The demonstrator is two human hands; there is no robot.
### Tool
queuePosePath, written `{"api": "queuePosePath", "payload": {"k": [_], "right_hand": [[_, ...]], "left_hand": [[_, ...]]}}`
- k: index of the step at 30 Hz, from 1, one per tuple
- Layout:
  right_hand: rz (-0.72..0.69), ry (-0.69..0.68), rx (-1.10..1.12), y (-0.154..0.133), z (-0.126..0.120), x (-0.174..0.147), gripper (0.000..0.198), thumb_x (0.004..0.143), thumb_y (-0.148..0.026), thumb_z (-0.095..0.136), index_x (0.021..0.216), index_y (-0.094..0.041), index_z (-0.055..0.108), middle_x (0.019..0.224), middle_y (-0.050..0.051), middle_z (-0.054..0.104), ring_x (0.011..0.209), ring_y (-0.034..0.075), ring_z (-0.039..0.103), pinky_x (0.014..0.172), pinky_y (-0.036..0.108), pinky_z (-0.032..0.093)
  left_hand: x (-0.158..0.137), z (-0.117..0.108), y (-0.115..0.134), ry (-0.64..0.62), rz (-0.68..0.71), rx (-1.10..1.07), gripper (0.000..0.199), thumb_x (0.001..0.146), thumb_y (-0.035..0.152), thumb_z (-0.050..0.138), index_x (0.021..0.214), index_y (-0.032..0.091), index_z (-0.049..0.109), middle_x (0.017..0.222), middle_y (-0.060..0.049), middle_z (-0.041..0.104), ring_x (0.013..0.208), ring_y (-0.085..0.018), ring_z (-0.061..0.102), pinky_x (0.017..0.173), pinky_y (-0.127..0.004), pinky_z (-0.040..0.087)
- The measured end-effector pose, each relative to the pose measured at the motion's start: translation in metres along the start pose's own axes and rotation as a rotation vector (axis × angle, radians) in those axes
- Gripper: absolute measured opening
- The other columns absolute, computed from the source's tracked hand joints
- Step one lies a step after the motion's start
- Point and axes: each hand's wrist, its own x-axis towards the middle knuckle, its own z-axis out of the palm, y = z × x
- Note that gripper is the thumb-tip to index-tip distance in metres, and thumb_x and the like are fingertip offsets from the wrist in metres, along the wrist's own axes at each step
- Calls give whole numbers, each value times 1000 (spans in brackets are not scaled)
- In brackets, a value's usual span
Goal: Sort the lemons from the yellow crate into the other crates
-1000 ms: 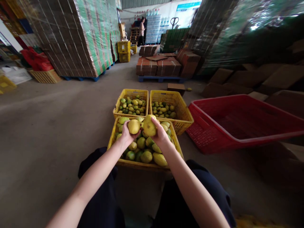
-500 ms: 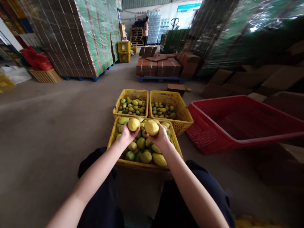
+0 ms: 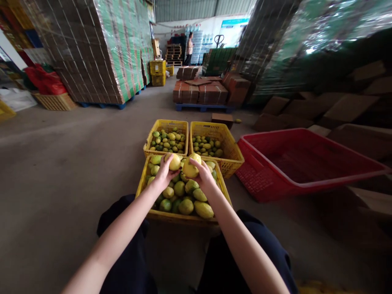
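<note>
My left hand (image 3: pixel 164 174) is closed around a yellow lemon (image 3: pixel 175 163), its thumb lying over the fruit's near side. Just to the right, my right hand (image 3: pixel 205 174) grips another yellow lemon (image 3: pixel 190 169), tilted with one end up. The two lemons are held close together with a small gap between them. Both hands are above the near yellow crate (image 3: pixel 183 219), which is full of large green and yellow lemons (image 3: pixel 185 207). My palms are mostly hidden.
Two more yellow crates, the left (image 3: pixel 170 122) and the right (image 3: pixel 230 141), hold smaller green-yellow fruit. A large red crate (image 3: pixel 263 179) stands right. Flattened cartons (image 3: pixel 306 108) lie beyond it. Wrapped pallet stacks (image 3: pixel 88 53) flank the aisle; a person (image 3: pixel 189 47) stands far back.
Both hands have turned the lemons: my left thumb now lies over its fruit, and the right lemon is tipped more upright. The camera view has shifted slightly upward and to the right.
</note>
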Motion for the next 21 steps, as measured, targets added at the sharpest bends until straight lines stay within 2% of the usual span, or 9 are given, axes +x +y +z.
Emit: {"api": "queuePosePath", "payload": {"k": [3,5,9,12,16,21], "right_hand": [[-208,-3,-98,5,-2,-1,51,55,-27,85,100,-27,60,83,-5,67,70,14,64,54,21,54],[-302,18,-172,4,-2,1,57,48,-22,87,99,-26,62,83,-6,66,73,13,63,59,19,53],[-392,39,-246,-3,-4,12,52,44,-18,85,91,-23,65,78,-7,65,71,13,59,60,21,49],[-461,35,-289,-3,-9,18,49,45,-18,84,91,-24,66,77,-7,65,75,15,58,66,23,49],[-426,53,-308,11,-16,19,51,48,-19,80,97,-26,66,77,-7,65,80,17,61,72,26,51],[-359,21,-140,18,-12,12,48,50,-14,79,94,-27,63,79,-7,66,77,16,62,66,24,52]], "left_hand": [[-6,4,0,-25,104,95,35,75,12,73,104,27,60,86,3,68,67,-10,65,56,-16,51],[-9,7,1,-44,133,117,34,73,7,73,100,24,62,83,3,68,66,-10,64,54,-15,49],[-9,11,1,-26,145,88,34,72,4,73,98,24,62,79,3,68,63,-10,64,52,-15,49],[-7,12,-1,-39,211,150,33,70,3,74,93,23,61,80,3,68,66,-11,65,54,-16,51],[-9,10,-5,-41,284,260,32,67,3,77,88,22,62,80,2,67,69,-12,64,54,-16,51],[-11,9,-7,-36,254,149,36,67,-3,72,91,23,62,80,4,67,67,-10,63,56,-13,49]]}}
